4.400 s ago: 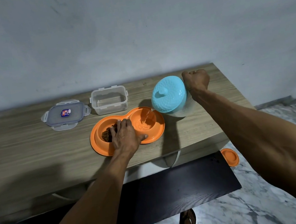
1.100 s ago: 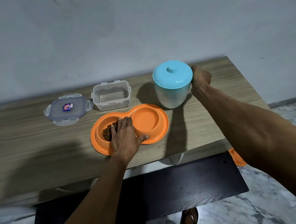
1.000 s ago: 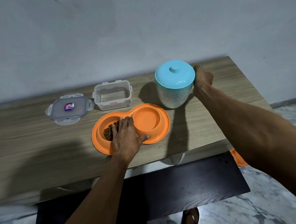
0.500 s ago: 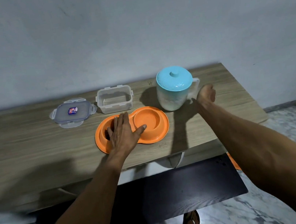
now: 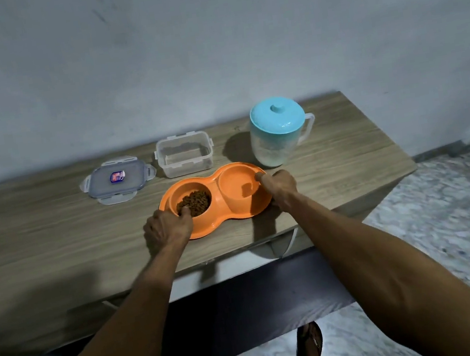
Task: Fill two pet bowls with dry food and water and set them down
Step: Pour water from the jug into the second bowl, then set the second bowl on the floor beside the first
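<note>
Left hand: the left hand grips the near-left rim of the orange double pet bowl, thumb hooked over the lip beside the dry food, other fingers curled under and out of sight.
Right hand: the right hand pinches the right end of the same dish, thumb on top of the rim by the water compartment, fingers tucked beneath.
Bowl: one moulded piece with two wells, lying flat on the wooden table near its front edge; kibble fills the left well, and water in the right well cannot be made out for certain.
Step in hand: judged to be the lift for setting the bowl down, both wells apparently served.
Doing it well: raise both ends together and keep the dish level, since a tilt to either side would likely slop the water or shed kibble; a slow pull toward the body looks safest.
Behind the bowl: the blue-lidded pitcher stands just beyond the right well, the clear container just beyond the left, its lid further left.
Open room: table space to the left and front is bare; the front edge is close, with a dark lower shelf and marble floor below.
</note>
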Available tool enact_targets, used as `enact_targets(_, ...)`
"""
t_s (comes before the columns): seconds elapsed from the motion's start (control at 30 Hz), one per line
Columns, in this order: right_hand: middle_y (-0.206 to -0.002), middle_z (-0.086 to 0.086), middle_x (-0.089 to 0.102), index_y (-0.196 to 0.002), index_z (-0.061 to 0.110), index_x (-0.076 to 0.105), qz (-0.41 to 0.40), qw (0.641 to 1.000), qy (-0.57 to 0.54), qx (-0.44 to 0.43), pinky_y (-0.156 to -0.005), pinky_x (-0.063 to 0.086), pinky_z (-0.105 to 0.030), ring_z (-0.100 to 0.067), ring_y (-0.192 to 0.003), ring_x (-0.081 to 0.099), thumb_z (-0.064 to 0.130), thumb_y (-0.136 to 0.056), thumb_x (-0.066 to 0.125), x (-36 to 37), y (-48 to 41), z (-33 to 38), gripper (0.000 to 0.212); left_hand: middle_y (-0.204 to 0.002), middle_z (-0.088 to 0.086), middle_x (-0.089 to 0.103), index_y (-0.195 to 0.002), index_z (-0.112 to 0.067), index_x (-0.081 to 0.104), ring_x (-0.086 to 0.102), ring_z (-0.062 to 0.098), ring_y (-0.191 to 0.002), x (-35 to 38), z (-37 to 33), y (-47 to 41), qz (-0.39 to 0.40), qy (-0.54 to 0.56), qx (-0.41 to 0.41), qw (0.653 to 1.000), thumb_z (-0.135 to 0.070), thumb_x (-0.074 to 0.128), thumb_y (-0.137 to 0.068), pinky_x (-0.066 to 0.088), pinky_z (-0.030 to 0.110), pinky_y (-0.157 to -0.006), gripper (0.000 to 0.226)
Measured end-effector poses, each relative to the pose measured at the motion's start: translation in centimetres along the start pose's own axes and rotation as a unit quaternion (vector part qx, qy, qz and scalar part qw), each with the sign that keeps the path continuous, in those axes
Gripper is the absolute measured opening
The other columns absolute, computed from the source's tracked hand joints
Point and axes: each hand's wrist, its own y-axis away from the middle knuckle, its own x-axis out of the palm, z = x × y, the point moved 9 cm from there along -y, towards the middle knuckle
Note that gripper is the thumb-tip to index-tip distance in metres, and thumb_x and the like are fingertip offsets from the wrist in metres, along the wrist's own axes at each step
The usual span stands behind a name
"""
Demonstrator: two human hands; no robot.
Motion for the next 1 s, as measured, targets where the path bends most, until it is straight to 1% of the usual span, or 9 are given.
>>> enact_targets(0.17,-0.120,-0.015,0.061,-0.115,0.008,0.064,-0.023,0.998,0.054,-0.017,-0.087,0.058,-0.049,-0.035,-0.106,0.061,0.051,-0.066,0.073,0.6,0.1,-0.1,0.065,-0.125,0.024,0.055,-0.118,0.000,0.061,0.052,0.041,-0.117,-0.4,0.2,-0.5,0.006,0.022,-0.017,1.000,-0.047,0.060,-0.089,0.048,0.047,-0.090,0.055)
enact_targets(0.3,-0.119,-0.015,0.061,-0.113,0.009,0.065,-0.033,0.998,0.050,-0.014,-0.085,0.058,-0.049,-0.036,-0.104,0.062,0.048,-0.067,0.073,-0.1,0.9,-0.5,0.062,-0.115,0.025,0.065,-0.110,0.001,0.068,0.059,0.042,-0.109,-0.5,0.2,0.0,0.011,0.033,-0.024,0.999,-0.044,0.063,-0.087,0.051,0.043,-0.085,0.051)
enact_targets(0.43,-0.115,-0.015,0.064,-0.110,0.008,0.067,-0.042,0.998,0.049,-0.013,-0.083,0.059,-0.048,-0.035,-0.099,0.064,0.047,-0.070,0.074,-1.7,2.1,-1.8,0.057,-0.113,0.022,0.065,-0.108,0.000,0.069,0.061,0.041,-0.105,-0.2,0.4,2.1,0.017,0.053,-0.041,0.998,-0.044,0.065,-0.084,0.051,0.041,-0.077,0.050)
enact_targets(0.53,-0.113,-0.014,0.066,-0.110,0.007,0.067,-0.046,0.998,0.033,-0.015,-0.082,0.059,-0.043,-0.033,-0.097,0.065,0.045,-0.073,0.074,-3.7,2.6,-3.1,0.054,-0.114,0.022,0.065,-0.108,-0.001,0.068,0.061,0.040,-0.105,0.2,-0.5,4.1,0.019,0.058,-0.037,0.997,-0.044,0.065,-0.084,0.052,0.042,-0.079,0.050)
enact_targets(0.6,-0.110,-0.014,0.067,-0.107,0.006,0.068,-0.050,0.998,0.018,-0.018,-0.079,0.056,-0.038,-0.033,-0.096,0.066,0.044,-0.074,0.074,-5.7,2.7,-4.2,0.051,-0.123,0.023,0.060,-0.115,0.000,0.065,0.057,0.040,-0.112,0.8,-1.7,5.7,0.026,0.057,-0.035,0.997,-0.041,0.065,-0.087,0.048,0.042,-0.083,0.050)
enact_targets(0.67,-0.106,-0.015,0.069,-0.104,0.005,0.070,-0.052,0.998,0.002,-0.024,-0.079,0.059,-0.041,-0.033,-0.093,0.067,0.043,-0.072,0.073,-7.9,2.6,-5.1,0.050,-0.134,0.024,0.050,-0.123,0.002,0.060,0.052,0.041,-0.120,1.6,-3.2,7.7,0.038,0.072,-0.034,0.996,-0.035,0.064,-0.091,0.045,0.043,-0.090,0.050)
enact_targets(0.73,-0.105,-0.016,0.069,-0.102,0.002,0.070,-0.056,0.998,-0.017,-0.031,-0.076,0.061,-0.047,-0.033,-0.089,0.068,0.041,-0.071,0.073,-10.7,2.5,-6.3,0.050,-0.136,0.024,0.047,-0.124,0.003,0.058,0.051,0.041,-0.121,2.7,-4.9,10.0,0.044,0.084,-0.021,0.995,-0.032,0.063,-0.092,0.044,0.042,-0.088,0.048)
enact_targets(0.9,-0.100,-0.014,0.070,-0.094,0.006,0.067,-0.069,0.996,-0.042,-0.034,-0.073,0.062,-0.048,-0.033,-0.086,0.069,0.039,-0.067,0.073,-19.5,2.0,-10.0,0.043,-0.129,0.022,0.053,-0.115,0.000,0.063,0.057,0.043,-0.110,5.8,-9.5,16.7,0.041,0.083,0.009,0.996,-0.042,0.064,-0.088,0.052,0.047,-0.090,0.050)
enact_targets(1.0,-0.095,-0.013,0.072,-0.092,0.007,0.070,-0.084,0.995,-0.047,-0.032,-0.072,0.062,-0.048,-0.034,-0.083,0.069,0.043,-0.060,0.070,-25.5,1.3,-12.7,0.048,-0.133,0.024,0.050,-0.118,0.003,0.062,0.055,0.044,-0.115,8.5,-12.9,21.3,0.046,0.100,0.025,0.994,-0.037,0.065,-0.089,0.048,0.048,-0.097,0.049)
